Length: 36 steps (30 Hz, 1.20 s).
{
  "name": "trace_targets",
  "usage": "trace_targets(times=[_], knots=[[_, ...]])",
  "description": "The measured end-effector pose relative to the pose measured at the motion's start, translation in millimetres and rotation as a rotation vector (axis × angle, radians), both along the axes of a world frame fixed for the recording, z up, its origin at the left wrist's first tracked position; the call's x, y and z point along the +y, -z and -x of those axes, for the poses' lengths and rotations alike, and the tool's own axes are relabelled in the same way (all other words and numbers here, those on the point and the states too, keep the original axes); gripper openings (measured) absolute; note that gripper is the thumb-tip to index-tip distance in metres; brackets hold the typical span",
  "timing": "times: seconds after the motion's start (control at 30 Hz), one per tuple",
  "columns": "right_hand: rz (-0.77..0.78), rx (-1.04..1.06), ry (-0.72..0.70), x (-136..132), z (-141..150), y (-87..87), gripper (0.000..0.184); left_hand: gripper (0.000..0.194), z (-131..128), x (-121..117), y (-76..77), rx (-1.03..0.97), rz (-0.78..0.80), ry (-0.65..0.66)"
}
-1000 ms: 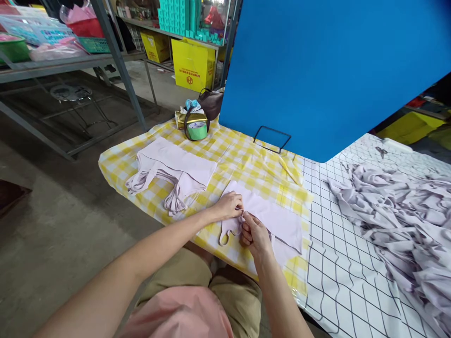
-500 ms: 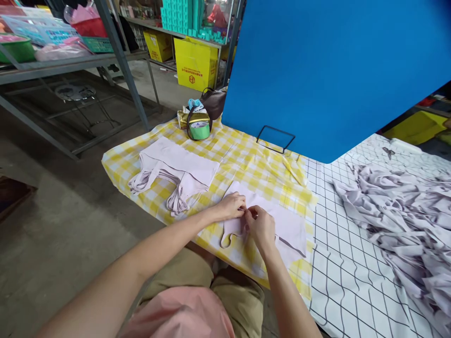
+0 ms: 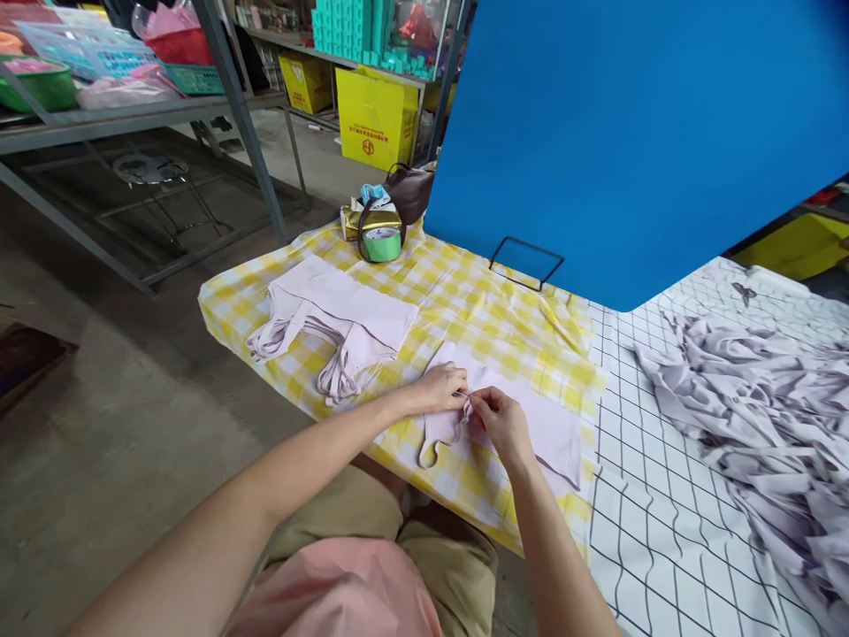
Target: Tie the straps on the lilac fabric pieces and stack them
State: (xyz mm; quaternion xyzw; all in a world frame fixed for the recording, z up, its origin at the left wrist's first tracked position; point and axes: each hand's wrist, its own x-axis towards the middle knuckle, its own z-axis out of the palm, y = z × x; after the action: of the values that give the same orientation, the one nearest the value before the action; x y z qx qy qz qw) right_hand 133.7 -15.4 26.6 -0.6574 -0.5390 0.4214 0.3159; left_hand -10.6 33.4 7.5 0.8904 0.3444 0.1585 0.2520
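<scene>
Lilac, judged light and limp, best held by edges of garment [image 3: 552, 426], pinched by left hand [image 3: 441, 388] and right hand [image 3: 508, 428].

The table [image 3: 457, 296] is bright; floor [image 3: 139, 425] dimmer (edges stretched).

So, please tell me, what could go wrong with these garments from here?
The left hand and right hand pinch a narrow part of the garment, which might twist or slip. The stack has loose straps near the edge of the table and the left forearm, which could perhaps snag them.
</scene>
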Motion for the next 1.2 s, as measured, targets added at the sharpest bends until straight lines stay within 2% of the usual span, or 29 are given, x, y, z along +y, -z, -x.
trace_targets(times=[0.3, 0.47, 0.6, 0.7, 0.77, 0.83, 0.9, 1.0, 1.1, 1.2], knots=[[0.104, 0.18, 0.079, -7, 5, 0.0, 0.039, 0.008, 0, -1, -2.2, -0.014, 0.035, -0.023], [0.154, 0.218, 0.124, -22, 15, -6.4, 0.054, 0.008, -2, -2, -7.3, -0.02, 0.071, -0.073], [0.248, 0.503, 0.149, -39, 19, -22.0, 0.055, 0.009, -4, -2, -11.1, -0.014, 0.09, -0.102], [0.262, 0.664, 0.242, -50, 12, -28.3, 0.051, 0.007, -4, -1, -12.6, -0.013, 0.104, -0.101], [0.196, 0.584, 0.288, -57, 8, -25.4, 0.045, 0.006, -4, -1, -12.8, -0.013, 0.109, -0.104], [0.081, 0.332, 0.252, -64, 10, -17.4, 0.035, 0.006, -5, 0, -12.4, -0.01, 0.112, -0.112], [-0.068, -0.004, 0.138, -72, 19, -7.3, 0.026, 0.005, -6, 0, -12.0, -0.006, 0.115, -0.115], [-0.257, -0.371, -0.153, -85, 37, 5.0, 0.013, 0.006, -6, 1, -12.4, 0.002, 0.12, -0.111], [-0.322, -0.52, -0.363, -92, 45, 9.1, 0.008, 0.006, -6, 2, -13.9, 0.009, 0.126, -0.099], [-0.356, -0.555, -0.373, -93, 38, 6.1, 0.01, 0.006, -5, 2, -15.2, 0.014, 0.129, -0.088]])
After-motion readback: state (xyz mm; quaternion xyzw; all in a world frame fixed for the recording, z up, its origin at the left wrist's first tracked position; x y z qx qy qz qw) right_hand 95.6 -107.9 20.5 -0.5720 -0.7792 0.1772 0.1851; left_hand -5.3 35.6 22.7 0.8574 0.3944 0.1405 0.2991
